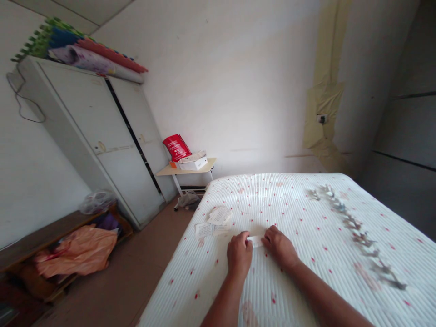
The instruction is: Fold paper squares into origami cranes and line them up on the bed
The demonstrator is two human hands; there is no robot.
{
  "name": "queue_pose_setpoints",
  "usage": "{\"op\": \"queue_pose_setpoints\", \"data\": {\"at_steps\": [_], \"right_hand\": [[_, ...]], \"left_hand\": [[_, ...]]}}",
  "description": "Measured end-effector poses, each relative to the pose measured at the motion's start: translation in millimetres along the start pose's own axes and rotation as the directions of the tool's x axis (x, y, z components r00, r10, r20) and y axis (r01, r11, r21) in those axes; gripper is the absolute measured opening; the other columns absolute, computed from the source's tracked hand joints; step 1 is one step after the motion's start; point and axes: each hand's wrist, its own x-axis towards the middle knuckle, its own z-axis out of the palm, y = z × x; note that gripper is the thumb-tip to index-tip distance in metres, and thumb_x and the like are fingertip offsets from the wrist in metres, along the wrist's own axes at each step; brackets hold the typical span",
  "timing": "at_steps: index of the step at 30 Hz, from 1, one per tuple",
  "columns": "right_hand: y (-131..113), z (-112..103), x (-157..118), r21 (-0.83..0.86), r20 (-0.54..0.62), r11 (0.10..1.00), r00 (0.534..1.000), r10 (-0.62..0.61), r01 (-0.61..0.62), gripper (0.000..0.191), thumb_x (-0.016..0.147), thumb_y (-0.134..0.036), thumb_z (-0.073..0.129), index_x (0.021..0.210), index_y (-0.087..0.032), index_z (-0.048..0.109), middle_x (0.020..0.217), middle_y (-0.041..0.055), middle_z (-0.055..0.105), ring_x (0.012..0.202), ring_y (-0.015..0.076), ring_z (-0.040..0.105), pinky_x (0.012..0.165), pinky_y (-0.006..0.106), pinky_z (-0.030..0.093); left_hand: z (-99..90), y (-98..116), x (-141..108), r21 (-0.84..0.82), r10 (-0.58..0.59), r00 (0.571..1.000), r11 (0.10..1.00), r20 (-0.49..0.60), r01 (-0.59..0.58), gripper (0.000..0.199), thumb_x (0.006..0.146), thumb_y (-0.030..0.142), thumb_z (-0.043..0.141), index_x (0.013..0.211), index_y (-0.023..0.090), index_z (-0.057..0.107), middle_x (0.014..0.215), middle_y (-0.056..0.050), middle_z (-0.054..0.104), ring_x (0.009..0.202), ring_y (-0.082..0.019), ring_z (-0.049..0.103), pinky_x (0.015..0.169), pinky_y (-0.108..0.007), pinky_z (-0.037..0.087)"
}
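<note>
At the frame's lower centre, over the ribbed bedcover (289,290), a short white strip of paper (256,241) with faint marks stretches between the left hand (239,254) and right hand (279,246), each grip pinching one end.

our left hand (239,252), our right hand (281,246), both bare, rounded knuckles (234,241), slim bare wrists (238,272), forearms (320,288) uncovered as far as we see them, widening smoothly
</note>
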Motion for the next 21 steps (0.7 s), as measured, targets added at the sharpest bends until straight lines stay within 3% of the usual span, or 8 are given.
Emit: {"op": "queue_pose_setpoints", "data": {"at_steps": [10, 21], "right_hand": [[0.0, 4.7, 3.2, -0.122, 0.034, 0.992, 0.999, 0.034, -0.03, 0.021, 0.086, -0.02, 0.041, 0.077, -0.015, 0.059, 0.086, 0.008, 0.058, 0.077, 0.0164, 0.057, 0.067, 0.025, 0.038], [-7.2, -1.7, 3.1, -0.115, 0.054, 0.99, 0.995, 0.084, -0.078, 0.018, 0.084, -0.018, 0.041, 0.077, -0.015, 0.057, 0.085, 0.0072, 0.057, 0.078, 0.0168, 0.057, 0.066, 0.025, 0.036]], "left_hand": [[2.0, 5.5, 2.4, 0.198, 0.037, 0.999, 0.979, -0.001, -0.036, 0.029, 0.08, 0.017, 0.044, 0.104, 0.021, 0.06, 0.087, -0.006, 0.066, 0.086, -0.019, 0.057, 0.074, -0.028, 0.039], [0.0, 8.7, 1.0, 0.244, 0.018, 0.999, 0.969, 0.047, -0.029, 0.025, 0.081, 0.018, 0.048, 0.101, 0.024, 0.062, 0.093, -0.003, 0.065, 0.091, -0.018, 0.054, 0.079, -0.026, 0.038]]}}
